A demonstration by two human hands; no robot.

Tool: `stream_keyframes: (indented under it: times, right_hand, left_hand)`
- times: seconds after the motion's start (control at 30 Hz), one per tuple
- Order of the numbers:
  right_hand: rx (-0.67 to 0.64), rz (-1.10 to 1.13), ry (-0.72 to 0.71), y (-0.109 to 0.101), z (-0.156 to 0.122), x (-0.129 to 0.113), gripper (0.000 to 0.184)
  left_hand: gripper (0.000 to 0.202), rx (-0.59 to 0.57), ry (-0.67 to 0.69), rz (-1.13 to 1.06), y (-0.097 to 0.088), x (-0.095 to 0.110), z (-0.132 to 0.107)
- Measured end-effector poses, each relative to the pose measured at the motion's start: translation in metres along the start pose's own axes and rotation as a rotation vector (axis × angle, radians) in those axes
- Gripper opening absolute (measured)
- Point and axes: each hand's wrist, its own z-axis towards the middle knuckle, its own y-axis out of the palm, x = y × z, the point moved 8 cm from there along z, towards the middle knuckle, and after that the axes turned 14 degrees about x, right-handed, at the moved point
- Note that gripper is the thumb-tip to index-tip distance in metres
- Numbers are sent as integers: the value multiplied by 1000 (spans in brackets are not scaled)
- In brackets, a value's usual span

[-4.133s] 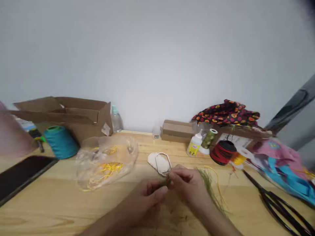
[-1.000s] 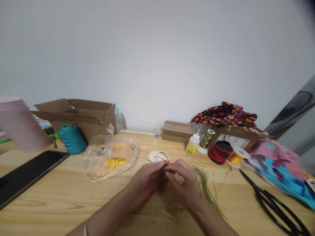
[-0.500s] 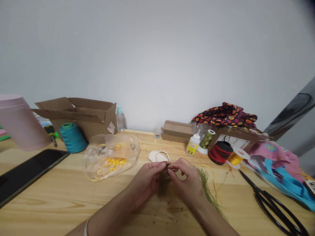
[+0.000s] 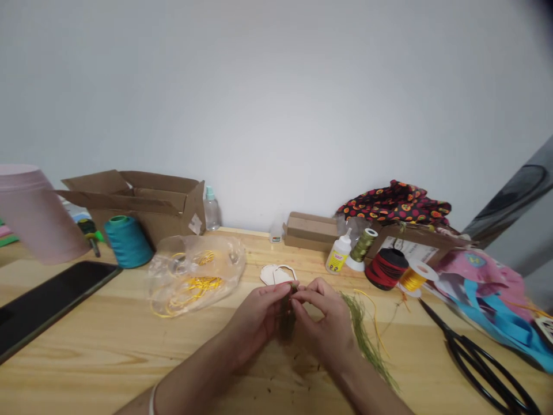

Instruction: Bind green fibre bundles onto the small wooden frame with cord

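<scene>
A small bundle of dark green thread, like a tassel (image 4: 287, 323), hangs between my hands over the table's middle. My left hand (image 4: 258, 311) is closed, with thumb and fingers pinching the bundle near its top. Thumb and forefinger of my right hand (image 4: 326, 317) pinch at the bundle's right side, near the top; the exact bit held is too small to make out. Just beyond my fingertips lies a pale flat cut-out piece (image 4: 268, 274). Loose green threads (image 4: 367, 340) lie on the wood to the right of my right hand.
Black scissors (image 4: 470, 351) lie at right. Behind stand a glue bottle (image 4: 339, 253), a green thread spool (image 4: 363, 246) and a red-black spool (image 4: 386, 270). At left are a plastic bag with yellow cord (image 4: 199, 282), a teal cone (image 4: 128, 242), a phone (image 4: 56, 300) and an open carton (image 4: 147, 202).
My right fingers have shifted slightly left and down along the bundle. My left hand keeps its pinch, almost unmoved.
</scene>
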Motion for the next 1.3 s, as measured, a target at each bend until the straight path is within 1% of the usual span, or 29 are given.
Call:
stream_keyframes:
  times: [0.23, 0.33, 0.53, 0.67, 0.8, 0.93, 1.0, 1.1, 1.17, 1.3]
  right_hand:
    - [7, -54, 46, -2, 3, 5, 15]
    - [-2, -43, 92, -1, 3, 7, 15]
    - [4, 77, 299, 4, -1, 22, 15]
    - [21, 195, 419, 8, -3, 32, 16]
    - [-4, 290, 547, 11, -4, 41, 14]
    - [-37, 444, 710, 15, -10, 46, 12]
    - [-58, 550, 804, 19, -15, 47, 12]
    - [-107, 690, 947, 26, -25, 48, 14]
    - [-132, 768, 995, 29, -28, 47, 16]
    - [-183, 904, 1057, 31, -30, 44, 11]
  left_hand:
    - [17, -8, -16, 17, 2, -1, -3]
    - [17, -16, -19, 13, 3, -2, -3]
    - [19, -2, -12, 26, 3, -3, -3]
    - [22, -18, -6, 33, 5, -2, -4]
    - [22, -10, 4, 62, 6, -1, -5]
    - [23, -21, 74, 142, 7, 1, -4]
    - [24, 17, 126, 240, 4, 3, -3]
    - [24, 96, 256, 437, 0, 13, -4]
    - [23, 126, 335, 545, 1, 21, -5]
    - [24, 110, 374, 640, 6, 25, -7]
